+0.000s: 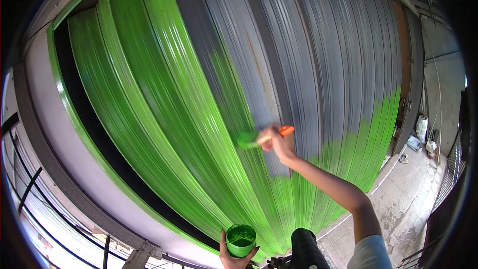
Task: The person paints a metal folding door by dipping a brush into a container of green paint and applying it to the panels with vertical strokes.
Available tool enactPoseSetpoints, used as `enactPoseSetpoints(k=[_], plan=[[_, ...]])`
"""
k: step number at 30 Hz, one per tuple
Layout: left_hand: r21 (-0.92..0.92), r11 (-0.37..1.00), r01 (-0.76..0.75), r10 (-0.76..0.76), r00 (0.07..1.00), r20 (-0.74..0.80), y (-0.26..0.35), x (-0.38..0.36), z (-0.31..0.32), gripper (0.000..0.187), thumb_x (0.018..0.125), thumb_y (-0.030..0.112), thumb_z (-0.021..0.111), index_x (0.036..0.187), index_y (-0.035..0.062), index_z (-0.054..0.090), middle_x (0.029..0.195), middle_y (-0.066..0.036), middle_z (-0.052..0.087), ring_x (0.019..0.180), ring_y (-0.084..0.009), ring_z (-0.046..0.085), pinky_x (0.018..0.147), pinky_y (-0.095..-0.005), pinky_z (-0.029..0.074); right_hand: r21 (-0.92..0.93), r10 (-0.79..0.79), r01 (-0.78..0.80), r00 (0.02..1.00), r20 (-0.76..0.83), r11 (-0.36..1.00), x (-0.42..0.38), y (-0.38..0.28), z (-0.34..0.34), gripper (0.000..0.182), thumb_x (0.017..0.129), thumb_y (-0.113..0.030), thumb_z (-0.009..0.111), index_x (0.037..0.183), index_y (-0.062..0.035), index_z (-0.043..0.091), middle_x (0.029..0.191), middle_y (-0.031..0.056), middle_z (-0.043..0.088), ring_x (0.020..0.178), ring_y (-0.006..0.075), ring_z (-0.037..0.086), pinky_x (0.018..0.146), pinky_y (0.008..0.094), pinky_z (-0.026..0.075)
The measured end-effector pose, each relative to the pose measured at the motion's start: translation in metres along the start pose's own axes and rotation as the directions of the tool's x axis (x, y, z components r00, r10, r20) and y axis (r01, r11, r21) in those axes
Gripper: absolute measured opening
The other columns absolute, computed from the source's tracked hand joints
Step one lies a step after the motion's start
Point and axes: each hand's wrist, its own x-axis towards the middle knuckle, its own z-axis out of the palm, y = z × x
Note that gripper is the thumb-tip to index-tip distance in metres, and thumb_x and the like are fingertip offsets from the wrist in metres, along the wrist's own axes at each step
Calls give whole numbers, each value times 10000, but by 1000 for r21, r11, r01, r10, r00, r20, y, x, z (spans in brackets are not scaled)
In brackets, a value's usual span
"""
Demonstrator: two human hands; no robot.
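Note:
My right hand (pixel 274 140) is closed around the handle of a paintbrush (pixel 262 139) with an orange handle end. The brush head is coated in green and smeared by motion against a corrugated metal door (pixel 298 69). Bright green paint covers the door's left side and lower part, while its upper middle and right are still bare grey. Low in the view, my left hand (pixel 232 259) grips a small round paint cup (pixel 241 240) from below and the side. Green paint lies inside the cup and coats its walls.
A metal railing (pixel 31 189) runs along the lower left, beside a pale wall strip (pixel 45 69). Tiled floor (pixel 398 194) extends at the lower right. Bags and small items (pixel 422 137) lie by the wall there. My dark-clad leg (pixel 304 249) shows at the bottom.

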Motion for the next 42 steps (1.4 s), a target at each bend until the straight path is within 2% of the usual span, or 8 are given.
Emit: enactPoseSetpoints(k=[2,8,13,20,27,32,36,42], plan=[[-12,1000,-29,29,1000,11,0,2,0,957,577,116,847,1364,-10,317,1161,-184,559,1031,-242,569,875,-360,484,-193,164,-170,985,-45,966,-7,2,-10,144,806,-112,547,700,-15,566,589,77,584,412,122,512,389,246,421],[-19,997,-72,72,997,-8,0,5,6,972,575,99,841,1376,-2,299,1159,-172,558,1028,-238,566,878,-348,480,28,-255,258,964,-75,966,59,-109,86,137,742,-102,578,652,-6,541,501,74,543,375,137,500,344,284,356],[-53,998,-17,16,1000,-26,1,2,10,965,579,90,835,1374,-9,297,1150,-171,561,1019,-228,566,869,-344,482,355,-503,538,842,-193,765,98,-181,124,121,761,-89,563,675,-3,559,550,88,577,419,135,544,368,270,399],[-31,999,-39,38,999,-2,-16,0,4,964,579,105,838,1372,-10,302,1139,-174,568,1008,-235,573,865,-343,484,222,-335,323,942,21,920,55,-58,61,132,801,-85,541,696,-9,565,560,76,579,404,106,516,369,230,400],[71,994,-80,81,997,-14,-1,-2,-1,973,573,126,847,1370,-11,306,1146,-188,564,1014,-240,573,870,-348,483,-316,106,-96,994,14,944,14,-42,18,147,762,-141,551,681,-20,568,601,109,609,442,138,569,384,239,440],[-32,996,-84,83,996,-36,8,-2,5,977,566,134,851,1367,-11,311,1168,-194,553,1033,-243,566,878,-348,479,-171,-222,234,971,87,957,68,-130,96,169,765,-122,557,697,31,573,520,108,557,385,159,530,355,281,414],[-20,1000,-22,21,999,-30,4,-5,4,985,557,146,857,1363,-19,314,1177,-197,549,1042,-247,562,885,-350,474,212,-517,531,847,-124,820,96,-211,131,150,791,-102,530,742,24,594,617,126,609,440,170,569,412,263,464],[-8,1000,-9,9,999,-32,11,-2,2,994,555,155,859,1362,-25,308,1174,-199,550,1045,-250,561,894,-353,469,263,-527,505,850,13,822,93,-132,110,133,829,-78,543,708,-30,566,565,59,574,422,103,524,380,242,403]])
